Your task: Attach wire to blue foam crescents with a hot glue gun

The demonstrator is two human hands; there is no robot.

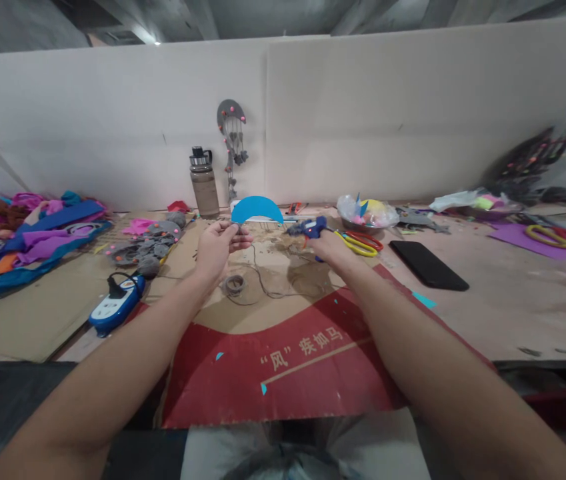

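My left hand [217, 248] is closed in a pinch just below a bright blue felt crescent [257, 209]; what its fingertips hold is too small to make out. My right hand [331, 247] is wrapped round a dark blue glue gun [314, 229], its nozzle directed left toward the other hand. A thin grey cord [263, 285] runs from beneath my left fingers across the cardboard [243, 319]. Beside the cord lies a small grey roll [234, 285]. Yellow-handled scissors [357, 244] rest just right of my right hand.
A water bottle [204, 185] stands at the back, near a grey moon-shaped hanging [233, 120] on the white partition. Felt scraps [47, 227] and a power strip [117, 305] lie left. To the right are a phone [429, 265], a plastic-wrapped bowl [367, 213] and red-and-yellow scissors [550, 235].
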